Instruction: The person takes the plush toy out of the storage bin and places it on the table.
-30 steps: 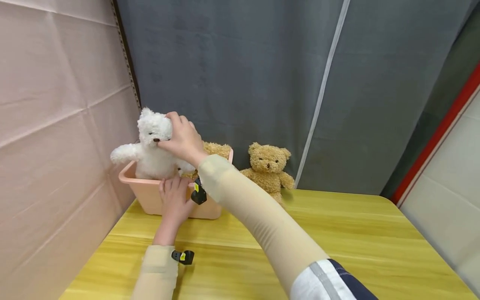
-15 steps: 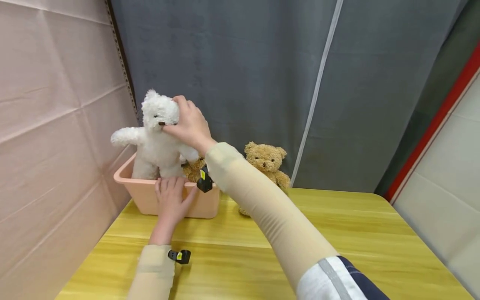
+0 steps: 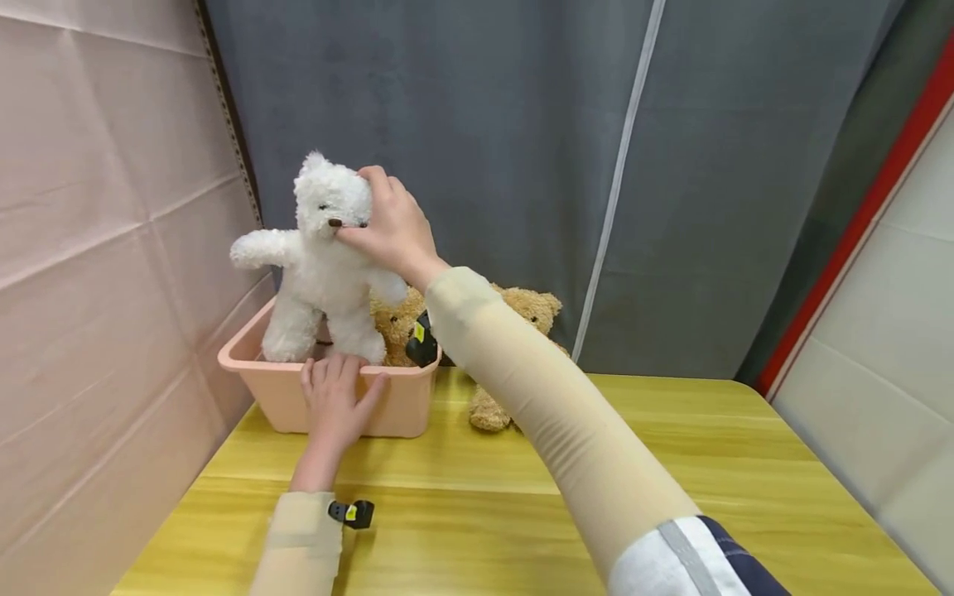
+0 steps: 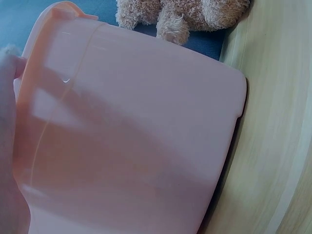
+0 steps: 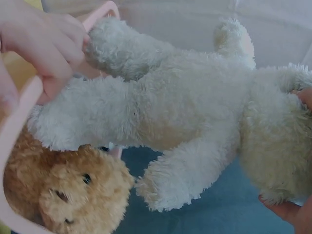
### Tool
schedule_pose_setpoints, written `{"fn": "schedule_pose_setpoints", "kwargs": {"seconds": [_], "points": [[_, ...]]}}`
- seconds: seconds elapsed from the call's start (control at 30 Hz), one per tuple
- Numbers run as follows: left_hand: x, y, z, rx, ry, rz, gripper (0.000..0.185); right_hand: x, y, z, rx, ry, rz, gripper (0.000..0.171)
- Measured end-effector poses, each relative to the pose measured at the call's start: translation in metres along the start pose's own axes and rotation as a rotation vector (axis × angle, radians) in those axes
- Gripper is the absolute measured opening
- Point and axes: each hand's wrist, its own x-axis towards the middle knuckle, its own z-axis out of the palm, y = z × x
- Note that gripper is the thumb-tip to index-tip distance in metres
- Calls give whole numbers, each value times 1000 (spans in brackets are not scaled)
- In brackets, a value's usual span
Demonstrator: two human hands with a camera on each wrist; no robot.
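While one white bear [image 3: 320, 265] hangs gripped by right hand [image 3: 395, 236], left hand [image 3: 333, 397] presses the bin [image 3: 276, 393] beside two brown bears [image 3: 395, 327].

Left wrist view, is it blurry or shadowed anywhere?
Left wrist view: the pink bin fills the frame, soft, with finger shadows across its wall; the left hand at the edge is a blur. Head view: sharp, evenly lit.

bear beside tub [image 3: 532, 308]: face and body mostly hidden behind the right sleeve; only an ear and a foot show
bear in tub [image 3: 395, 324]: lower body hidden by the tub [image 3: 279, 396] wall
left hand [image 4: 9, 146]: blurred, cut off by the left wrist view's edge
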Motion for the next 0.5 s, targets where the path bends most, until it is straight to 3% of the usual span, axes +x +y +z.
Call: {"fn": "schedule_pose_setpoints", "kwargs": {"seconds": [0.5], "points": [[3,-7,2,18,14,17,39,7,15,-39,-56,58,3,72]]}}
